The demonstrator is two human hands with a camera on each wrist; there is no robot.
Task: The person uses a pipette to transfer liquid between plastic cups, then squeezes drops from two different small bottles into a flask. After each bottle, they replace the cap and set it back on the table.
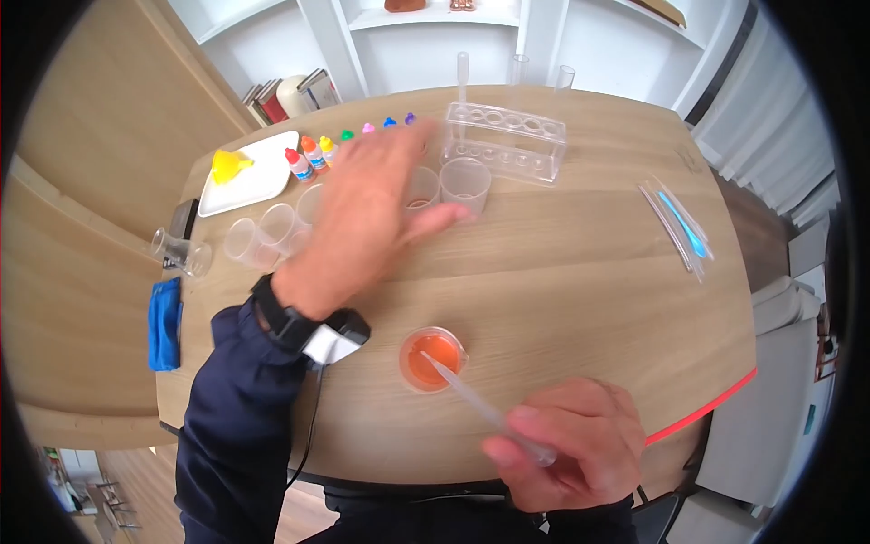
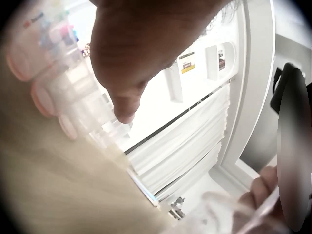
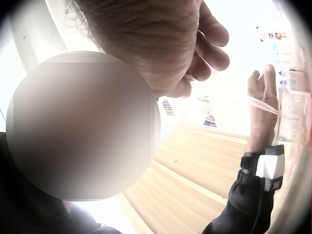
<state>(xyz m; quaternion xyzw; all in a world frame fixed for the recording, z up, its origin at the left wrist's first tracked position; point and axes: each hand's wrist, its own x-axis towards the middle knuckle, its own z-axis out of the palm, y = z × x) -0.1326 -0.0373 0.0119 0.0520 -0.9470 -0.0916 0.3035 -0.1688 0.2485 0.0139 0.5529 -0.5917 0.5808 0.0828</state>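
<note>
My right hand (image 1: 580, 444) pinches a clear plastic dropper pipette (image 1: 480, 407) by its bulb end. The pipette's thin tip reaches over a clear cup (image 1: 404, 364) that holds orange liquid (image 1: 440, 352). Farther back, my left hand (image 1: 353, 218) stretches over a row of clear plastic cups, fingers extended and blurred, holding nothing visible. Its thumb overlaps the rightmost cup (image 1: 466, 181) in the head view, while the leftmost cup (image 1: 242, 241) shows beside the wrist. Part of the row and some small dropper bottles are hidden behind this hand.
A white tray (image 1: 267, 186) with a yellow funnel (image 1: 227, 167) lies back left, beside colour-capped dropper bottles (image 1: 299, 166). A clear test tube rack (image 1: 551, 150) stands at the back. Wrapped sticks (image 1: 671, 231) lie right; a glass flask (image 1: 186, 257) and blue cloth (image 1: 164, 325) are left.
</note>
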